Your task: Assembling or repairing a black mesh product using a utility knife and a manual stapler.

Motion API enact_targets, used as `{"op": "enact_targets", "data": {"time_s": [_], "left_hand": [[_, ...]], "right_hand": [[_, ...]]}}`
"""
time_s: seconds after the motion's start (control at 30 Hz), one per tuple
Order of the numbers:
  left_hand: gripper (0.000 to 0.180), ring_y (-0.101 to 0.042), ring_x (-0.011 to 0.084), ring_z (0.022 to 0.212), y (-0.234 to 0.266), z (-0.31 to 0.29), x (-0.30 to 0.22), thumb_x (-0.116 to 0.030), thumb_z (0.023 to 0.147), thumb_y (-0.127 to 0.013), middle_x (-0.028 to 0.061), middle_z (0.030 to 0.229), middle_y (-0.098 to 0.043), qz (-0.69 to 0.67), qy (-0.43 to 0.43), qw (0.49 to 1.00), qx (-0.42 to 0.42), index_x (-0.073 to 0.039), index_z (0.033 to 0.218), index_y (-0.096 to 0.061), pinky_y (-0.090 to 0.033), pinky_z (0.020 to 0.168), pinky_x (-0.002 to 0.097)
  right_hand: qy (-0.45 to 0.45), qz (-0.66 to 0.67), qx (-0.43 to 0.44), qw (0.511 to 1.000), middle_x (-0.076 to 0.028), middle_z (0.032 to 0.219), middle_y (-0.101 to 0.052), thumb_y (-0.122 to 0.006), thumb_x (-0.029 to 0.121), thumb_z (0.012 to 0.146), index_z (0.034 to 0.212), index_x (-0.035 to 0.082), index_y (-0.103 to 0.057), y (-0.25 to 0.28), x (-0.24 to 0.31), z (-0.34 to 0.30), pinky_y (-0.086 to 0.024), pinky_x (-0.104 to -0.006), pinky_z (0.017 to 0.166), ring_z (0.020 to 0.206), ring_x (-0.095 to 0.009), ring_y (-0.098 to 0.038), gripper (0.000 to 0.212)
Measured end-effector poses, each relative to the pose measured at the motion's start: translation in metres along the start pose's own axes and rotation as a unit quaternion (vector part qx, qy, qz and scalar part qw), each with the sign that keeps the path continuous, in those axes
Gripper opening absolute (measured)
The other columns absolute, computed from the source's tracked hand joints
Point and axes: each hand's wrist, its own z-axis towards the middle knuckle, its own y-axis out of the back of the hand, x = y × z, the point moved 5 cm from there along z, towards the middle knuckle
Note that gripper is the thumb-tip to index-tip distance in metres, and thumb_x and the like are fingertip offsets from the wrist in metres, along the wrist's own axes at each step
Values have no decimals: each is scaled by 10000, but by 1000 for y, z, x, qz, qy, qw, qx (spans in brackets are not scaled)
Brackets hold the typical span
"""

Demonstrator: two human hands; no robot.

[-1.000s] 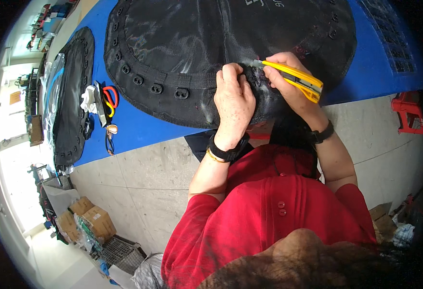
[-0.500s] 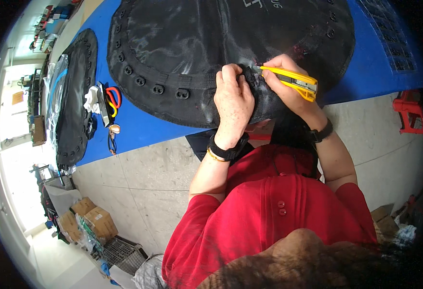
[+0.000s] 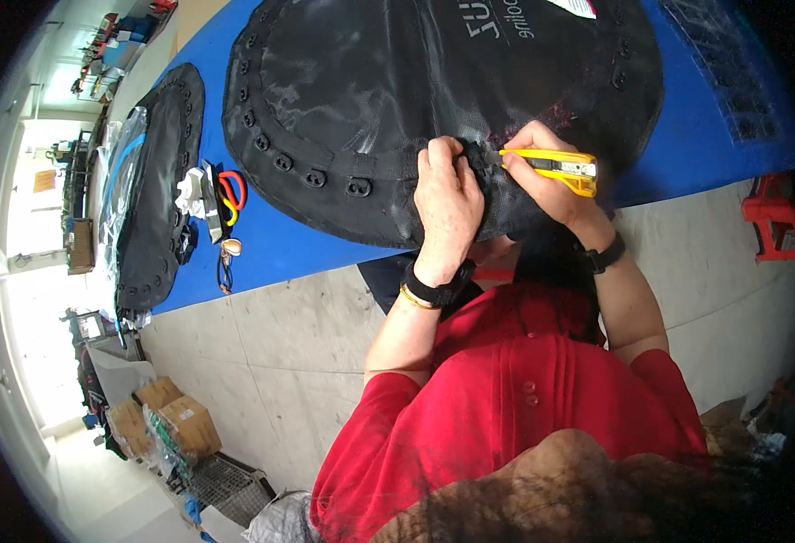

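Note:
A large rounded black mesh mat (image 3: 361,100) lies on the blue table, with several black plastic loops along its border. My left hand (image 3: 450,199) rests on the mat's near border, fingers curled and pinched on the fabric. In my right hand (image 3: 547,187) is a yellow utility knife (image 3: 571,168), gripped by its body. Its blade points left, at the fabric just beside my left fingertips. What exactly the blade touches is too small to make out. Pinkish marks show on the mat beyond the knife.
Scissors (image 3: 234,192) with red and yellow handles lie left of the mat on the blue table (image 3: 203,285), near a small corded item (image 3: 226,253). Another black mat (image 3: 148,240) is farther left. A red stool (image 3: 769,217) stands at right; cardboard boxes (image 3: 189,425) are at lower left.
The mat and tabletop sit slightly lower and farther right in view, showing more of the mat's far part. Both hands stay at the same border spot, the knife still held.

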Motion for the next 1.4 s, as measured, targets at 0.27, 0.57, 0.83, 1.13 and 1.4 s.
{"op": "enact_targets", "data": {"time_s": [0.27,0.57,0.83,1.13,1.4], "left_hand": [[209,-631,405,922,2,-3,3,39,857,-607,191,969,-622,-8,2,1000,-6,-26,1042,-534,-510,801,446],[205,-632,401,931,4,5,3,35,866,-603,194,978,-627,-1,-4,1000,-8,-23,1050,-534,-511,808,441],[218,-644,418,889,48,0,-10,-55,891,-633,207,978,-628,21,-57,997,42,-51,1099,-570,-529,741,479],[194,-569,366,1055,69,-6,15,-5,810,-605,161,1082,-616,249,-119,961,-12,-47,992,-659,-424,950,466],[368,-501,353,1316,64,-31,47,-55,899,-591,193,1332,-580,216,-100,971,23,1,1263,-588,-318,1163,494]], "right_hand": [[-3,16,-11,1000,-63,793,-645,-683,81,890,915,37,-596,-2,-3,-2,-495,-301,655,738,-127,-638,100],[-3,46,-10,999,1,801,-597,-656,44,915,911,57,-578,0,1,-14,-469,-261,668,761,-63,-572,79],[-112,75,-122,983,11,800,-635,-660,201,971,1013,87,-617,66,-9,-23,-477,-204,586,669,-32,-570,129],[-91,49,-216,971,13,784,-616,-662,188,970,1017,95,-612,105,-29,-19,-458,-200,564,649,-30,-556,115],[-60,21,-184,981,24,778,-594,-653,208,983,1010,91,-583,99,-30,-16,-445,-205,577,652,-21,-530,139]]}}
